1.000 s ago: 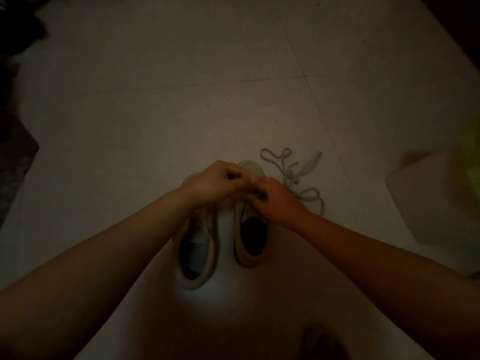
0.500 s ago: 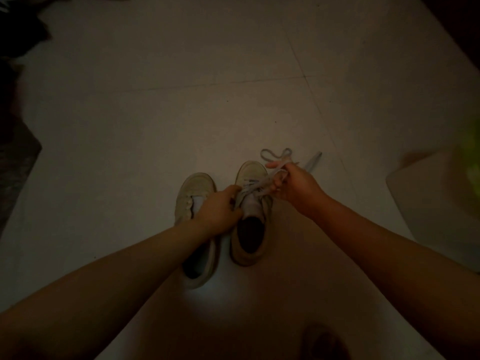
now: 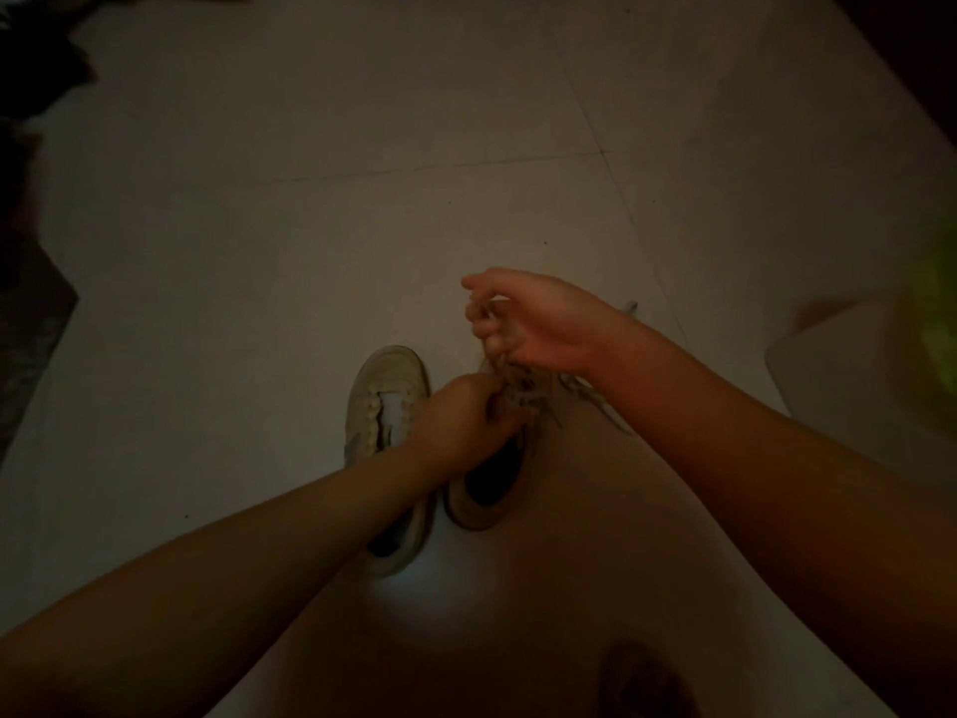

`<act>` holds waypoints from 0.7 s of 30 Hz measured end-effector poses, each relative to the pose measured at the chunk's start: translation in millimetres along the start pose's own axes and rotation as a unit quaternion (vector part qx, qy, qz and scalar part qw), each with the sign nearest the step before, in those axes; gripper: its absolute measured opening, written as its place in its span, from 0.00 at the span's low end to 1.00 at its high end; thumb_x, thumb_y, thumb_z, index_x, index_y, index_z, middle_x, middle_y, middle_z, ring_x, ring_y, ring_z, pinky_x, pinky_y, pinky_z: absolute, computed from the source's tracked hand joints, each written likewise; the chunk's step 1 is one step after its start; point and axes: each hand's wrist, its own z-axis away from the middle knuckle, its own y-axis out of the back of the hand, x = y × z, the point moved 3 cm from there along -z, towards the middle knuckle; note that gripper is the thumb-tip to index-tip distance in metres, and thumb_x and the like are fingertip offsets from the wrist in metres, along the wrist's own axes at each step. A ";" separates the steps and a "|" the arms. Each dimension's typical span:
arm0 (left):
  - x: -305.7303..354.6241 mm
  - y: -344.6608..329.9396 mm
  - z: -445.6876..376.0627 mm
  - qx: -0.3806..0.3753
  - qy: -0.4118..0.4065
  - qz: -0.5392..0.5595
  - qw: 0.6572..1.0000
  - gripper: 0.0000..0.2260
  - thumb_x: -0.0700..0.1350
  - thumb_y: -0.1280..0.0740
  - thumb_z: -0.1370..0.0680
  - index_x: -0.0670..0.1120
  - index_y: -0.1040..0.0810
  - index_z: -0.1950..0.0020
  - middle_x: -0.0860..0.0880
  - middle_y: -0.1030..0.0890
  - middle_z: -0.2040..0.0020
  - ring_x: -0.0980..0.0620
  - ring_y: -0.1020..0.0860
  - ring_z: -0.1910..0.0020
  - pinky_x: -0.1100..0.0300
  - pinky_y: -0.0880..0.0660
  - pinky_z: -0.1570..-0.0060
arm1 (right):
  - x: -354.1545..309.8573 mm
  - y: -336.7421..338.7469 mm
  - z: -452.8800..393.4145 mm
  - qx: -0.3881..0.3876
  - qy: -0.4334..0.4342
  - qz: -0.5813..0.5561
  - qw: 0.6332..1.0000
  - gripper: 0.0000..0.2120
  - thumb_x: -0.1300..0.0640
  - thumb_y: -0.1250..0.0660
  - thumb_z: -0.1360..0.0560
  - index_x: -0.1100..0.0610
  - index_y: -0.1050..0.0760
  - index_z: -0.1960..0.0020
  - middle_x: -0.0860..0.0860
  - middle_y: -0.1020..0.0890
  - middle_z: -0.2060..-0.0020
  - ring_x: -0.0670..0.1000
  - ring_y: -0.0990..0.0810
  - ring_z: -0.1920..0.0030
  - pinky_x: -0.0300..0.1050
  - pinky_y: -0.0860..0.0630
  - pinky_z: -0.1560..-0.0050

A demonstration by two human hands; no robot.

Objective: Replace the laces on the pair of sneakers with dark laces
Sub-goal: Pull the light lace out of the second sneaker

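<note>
Pretty dim shot, but here's the layout: a pale tiled floor (image 3: 362,147) takes up most of the view, with something boxy and light (image 3: 854,386) off at the right edge that I can't make out. The two forearms come in from the bottom and meet over a pair of light sneakers standing side by side, toes pointing away. The left sneaker (image 3: 380,401) looks like its eyelets are bare and the tongue is showing, so I'd guess that one is already stripped. The right sneaker (image 3: 487,489) is the one being worked on. The left hand (image 3: 461,417) sits down on its lacing area with fingers curled, pinching at the eyelets or the lace there, probably to pin the shoe so it doesn't lift when the lace gets tugged. The right hand (image 3: 538,323) is raised above the toe with fingers curled round the light lace (image 3: 499,362), which runs up from the shoe into the grip, so it reads as pulling the lace out through the holes. A loose light lace (image 3: 595,401) trails on the floor just beside that shoe, partly hidden behind the right wrist. No dark laces anywhere I can see, so my take is we're only in the removal stage.
</note>
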 end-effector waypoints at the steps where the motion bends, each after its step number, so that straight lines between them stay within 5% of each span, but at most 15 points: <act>1: -1.3 -1.1 -3.1 -0.003 0.013 0.019 1.000 0.16 0.54 0.38 0.22 0.41 0.21 0.54 0.48 0.22 0.63 0.51 0.25 0.65 0.54 0.28 0.65 | -1.7 -2.4 1.6 -0.022 -0.014 -0.038 0.999 0.12 0.65 0.43 0.24 0.59 0.34 0.41 0.52 0.29 0.65 0.45 0.34 0.69 0.34 0.39 0.75; 4: -5.9 4.6 -8.5 0.057 0.060 0.090 0.992 0.19 0.52 0.42 0.21 0.38 0.21 0.56 0.43 0.19 0.61 0.46 0.22 0.62 0.49 0.25 0.59 | -2.7 10.0 -4.8 0.043 0.015 0.022 0.999 0.05 0.63 0.43 0.22 0.60 0.29 0.50 0.56 0.23 0.61 0.49 0.24 0.63 0.42 0.23 0.60; 6: -6.8 15.8 -10.9 0.090 0.094 0.147 0.981 0.17 0.47 0.42 0.19 0.38 0.23 0.60 0.43 0.22 0.66 0.50 0.24 0.66 0.51 0.26 0.60 | 8.2 28.6 -12.3 0.137 0.048 0.166 0.975 0.10 0.63 0.43 0.21 0.62 0.26 0.44 0.54 0.22 0.61 0.50 0.22 0.59 0.51 0.24 0.46; 10: -10.0 44.2 -20.5 0.132 0.156 0.243 0.948 0.16 0.42 0.44 0.18 0.45 0.26 0.65 0.48 0.28 0.72 0.62 0.29 0.77 0.66 0.33 0.69 | 50.1 59.1 -17.7 0.164 0.020 0.299 0.940 0.21 0.65 0.37 0.24 0.59 0.35 0.33 0.57 0.21 0.57 0.53 0.21 0.56 0.49 0.23 0.51; 12: -19.6 54.1 -26.2 0.155 0.182 0.270 0.933 0.18 0.44 0.44 0.18 0.47 0.26 0.66 0.47 0.29 0.73 0.61 0.30 0.78 0.64 0.35 0.71 | 63.3 68.1 -18.0 0.143 0.043 0.411 0.899 0.19 0.66 0.37 0.26 0.61 0.29 0.35 0.60 0.20 0.47 0.56 0.21 0.46 0.52 0.25 0.41; 17: -33.6 71.8 -30.4 0.202 0.233 0.304 0.901 0.18 0.45 0.44 0.18 0.46 0.25 0.66 0.47 0.28 0.70 0.58 0.29 0.75 0.66 0.33 0.71 | 71.5 71.1 -13.3 0.123 0.095 0.493 0.856 0.14 0.69 0.35 0.28 0.62 0.22 0.43 0.59 0.19 0.49 0.55 0.21 0.49 0.44 0.25 0.46; 21: -50.2 65.8 -26.2 0.207 0.300 0.250 0.897 0.13 0.45 0.42 0.19 0.41 0.23 0.57 0.43 0.20 0.59 0.45 0.23 0.59 0.60 0.31 0.60 | 70.4 74.9 -16.2 0.141 0.130 0.539 0.820 0.13 0.67 0.34 0.30 0.59 0.21 0.46 0.56 0.18 0.54 0.49 0.23 0.57 0.47 0.24 0.50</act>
